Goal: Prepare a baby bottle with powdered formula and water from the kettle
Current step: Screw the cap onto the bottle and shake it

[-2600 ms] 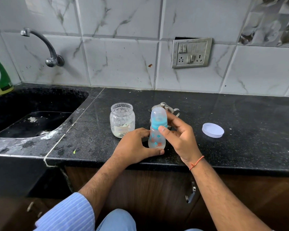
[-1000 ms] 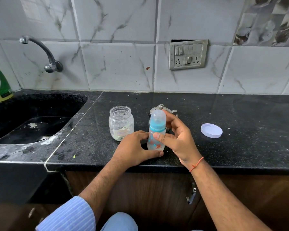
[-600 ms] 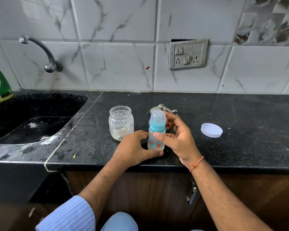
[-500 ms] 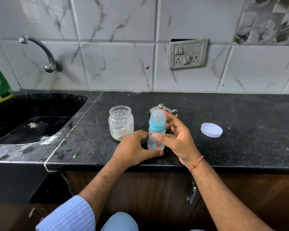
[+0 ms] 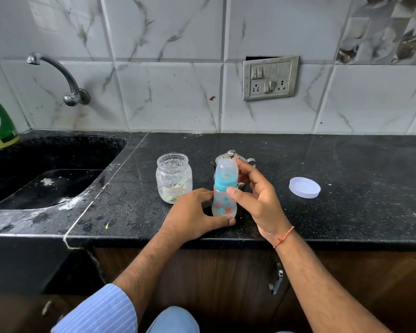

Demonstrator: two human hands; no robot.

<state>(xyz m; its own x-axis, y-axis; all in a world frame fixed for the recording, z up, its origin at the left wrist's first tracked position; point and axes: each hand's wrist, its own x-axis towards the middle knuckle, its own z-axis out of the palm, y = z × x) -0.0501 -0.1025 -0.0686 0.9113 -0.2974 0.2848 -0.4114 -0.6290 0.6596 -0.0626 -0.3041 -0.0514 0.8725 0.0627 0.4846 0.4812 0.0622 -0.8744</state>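
A small baby bottle (image 5: 224, 198) with a clear cap, a turquoise collar and orange prints stands upright on the black counter (image 5: 346, 212). My left hand (image 5: 192, 216) wraps around its base from the left. My right hand (image 5: 255, 195) rests on the bottle's right side, thumb on the body below the collar, fingers spread behind the cap. An open glass jar (image 5: 174, 177) with powder residue stands just left of the bottle. Right behind the bottle is a small steel kettle (image 5: 229, 155), mostly hidden. The jar's white lid (image 5: 304, 187) lies to the right.
A black sink (image 5: 43, 181) is sunk into the counter at the left, under a wall tap (image 5: 65, 80). At the far left stands a soap bottle with a green nozzle (image 5: 1, 127). A switch and socket plate (image 5: 270, 78) is fixed to the tiled wall.
The bottle and both hands have stayed in the same spot on the counter. My right thumb has slid slightly on the bottle; the head camera tilted a little.
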